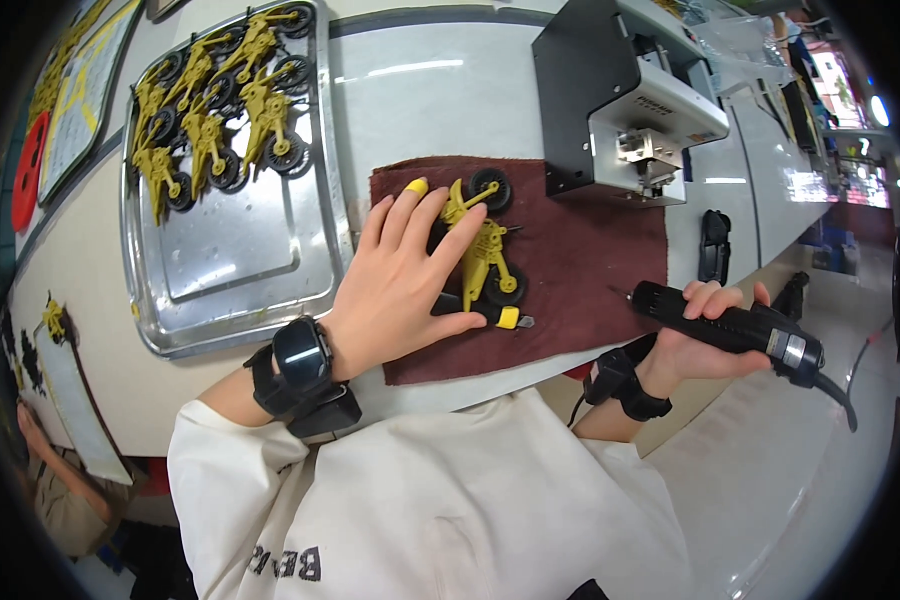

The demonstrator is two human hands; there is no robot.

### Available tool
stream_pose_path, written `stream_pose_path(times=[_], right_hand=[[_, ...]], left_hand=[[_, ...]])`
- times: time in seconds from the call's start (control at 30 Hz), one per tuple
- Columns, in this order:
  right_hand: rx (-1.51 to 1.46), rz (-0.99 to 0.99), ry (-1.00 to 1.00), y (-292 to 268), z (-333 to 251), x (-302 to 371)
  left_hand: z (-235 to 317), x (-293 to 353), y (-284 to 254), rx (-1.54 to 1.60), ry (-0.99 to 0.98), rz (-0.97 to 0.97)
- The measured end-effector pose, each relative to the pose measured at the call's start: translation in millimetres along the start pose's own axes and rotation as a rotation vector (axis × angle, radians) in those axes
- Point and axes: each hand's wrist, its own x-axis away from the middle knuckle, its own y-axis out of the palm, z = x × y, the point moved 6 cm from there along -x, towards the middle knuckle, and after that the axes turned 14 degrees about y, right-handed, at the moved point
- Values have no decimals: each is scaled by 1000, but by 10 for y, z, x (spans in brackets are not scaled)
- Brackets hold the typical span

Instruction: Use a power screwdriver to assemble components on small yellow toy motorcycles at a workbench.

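Gripping driver (pixel 732 330) in right hand (pixel 708 358) across cloth's (pixel 580 255) right edge, with room to bike (pixel 484 248), lengthwise near-to-far, partly under spread left hand (pixel 395 260).

Single fisheye view, worn on the left side of the person's head. We look steeply down from above the chest and forward across the counter (pixel 395 110), so that the white shirt (pixel 430 520) occupies the bottom of the field and the counter runs away toward the top. The hands (pixel 390 265) lie at close range, from the centre to the right. We observe straight edges bowing near the dark rim, where the room (pixel 845 120) recedes at upper right.
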Motion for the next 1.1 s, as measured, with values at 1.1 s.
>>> stream_pose_path(times=[1.1], right_hand=[[-110, -300, -98, 1068, -441, -902]], left_hand=[[-34, 9, 28, -6, 19, -5]])
